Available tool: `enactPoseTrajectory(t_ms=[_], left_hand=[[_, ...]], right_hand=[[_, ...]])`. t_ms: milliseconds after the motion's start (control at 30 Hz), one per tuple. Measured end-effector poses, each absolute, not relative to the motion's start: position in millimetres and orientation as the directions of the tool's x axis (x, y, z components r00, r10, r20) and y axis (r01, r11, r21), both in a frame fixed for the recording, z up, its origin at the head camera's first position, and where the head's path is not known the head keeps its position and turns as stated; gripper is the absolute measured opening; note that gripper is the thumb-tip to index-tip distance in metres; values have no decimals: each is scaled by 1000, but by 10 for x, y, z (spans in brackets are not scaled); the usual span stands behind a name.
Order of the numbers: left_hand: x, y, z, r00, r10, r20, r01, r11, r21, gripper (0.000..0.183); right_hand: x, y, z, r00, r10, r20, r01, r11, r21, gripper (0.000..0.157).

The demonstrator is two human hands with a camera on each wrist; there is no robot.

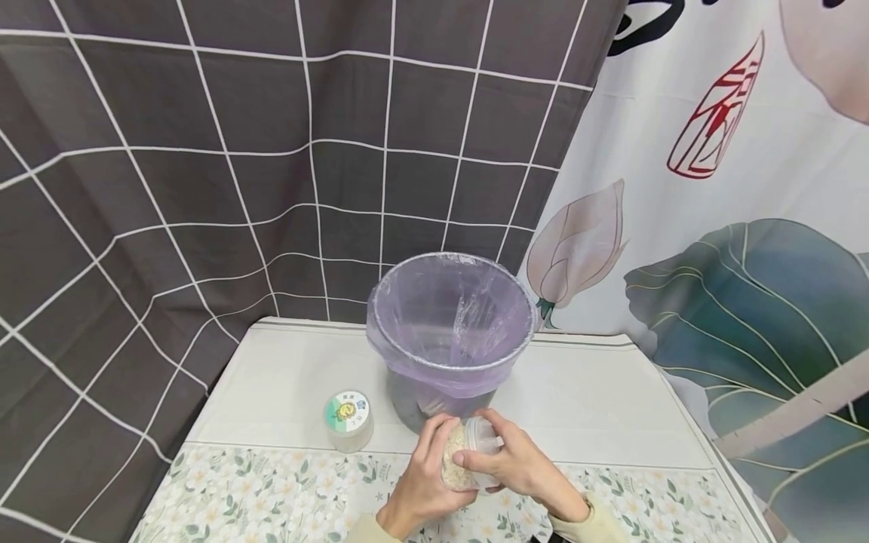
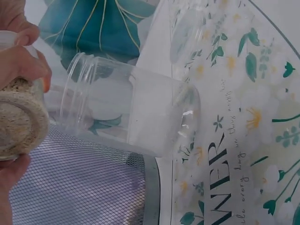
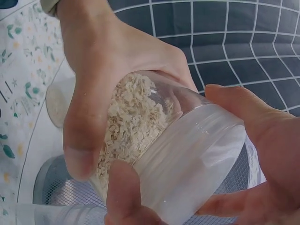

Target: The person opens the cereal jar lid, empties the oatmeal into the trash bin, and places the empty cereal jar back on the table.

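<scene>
Both hands hold a clear jar of pale flakes (image 3: 133,115) in front of the bin, tipped onto its side. My left hand (image 1: 422,475) grips the jar's body, its fingers wrapped round the flake-filled end. At the other end my right hand (image 1: 519,460) grips the translucent white lid (image 3: 187,164), thumb lying across towards the jar. In the right wrist view the flakes rest against the jar's wall beside the lid. A clear jar with a threaded neck (image 2: 126,103) shows nearby in the left wrist view.
A mesh bin (image 1: 407,403) with a purple plastic liner (image 1: 451,369) stands just beyond the hands. To its left is another jar (image 1: 349,437) with a green and white label on top. A floral mat (image 1: 258,494) covers the front of the table; a grey checked curtain (image 1: 271,188) hangs behind.
</scene>
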State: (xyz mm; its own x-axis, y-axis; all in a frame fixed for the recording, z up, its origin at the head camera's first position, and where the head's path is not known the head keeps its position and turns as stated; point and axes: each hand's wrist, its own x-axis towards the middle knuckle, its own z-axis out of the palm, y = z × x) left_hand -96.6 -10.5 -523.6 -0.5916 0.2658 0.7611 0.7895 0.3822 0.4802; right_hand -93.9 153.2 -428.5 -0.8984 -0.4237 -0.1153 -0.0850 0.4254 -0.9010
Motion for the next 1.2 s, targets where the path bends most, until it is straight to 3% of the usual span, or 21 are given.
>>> enactPoseTrajectory(t_ms=[167, 433, 633, 767, 933, 1200], left_hand=[[-937, -149, -5194, -640, 284, 714, 768, 282, 576, 92], [-962, -188, -5125, -662, 338, 669, 747, 227, 625, 90], [-962, -262, -5083, -777, 431, 458, 578, 202, 791, 87], [-972, -313, -5038, -816, 478, 326, 463, 202, 863, 86], [-1021, -374, -5021, -804, 539, 253, 368, 117, 922, 85], [-1101, -426, -5050, -738, 620, 268, 327, -19, 945, 79]], right_hand=[[-897, 1538, -4288, -885, -466, 7, -279, 518, -809, 73], [-896, 1556, -4307, -887, -462, 9, -277, 515, -811, 75], [-903, 1572, -4327, -874, -485, 33, -316, 515, -797, 74], [-899, 1581, -4341, -870, -491, 51, -340, 522, -782, 74], [-891, 1586, -4344, -856, -510, 87, -391, 528, -754, 74], [-881, 1573, -4307, -821, -561, 103, -460, 544, -702, 75]])
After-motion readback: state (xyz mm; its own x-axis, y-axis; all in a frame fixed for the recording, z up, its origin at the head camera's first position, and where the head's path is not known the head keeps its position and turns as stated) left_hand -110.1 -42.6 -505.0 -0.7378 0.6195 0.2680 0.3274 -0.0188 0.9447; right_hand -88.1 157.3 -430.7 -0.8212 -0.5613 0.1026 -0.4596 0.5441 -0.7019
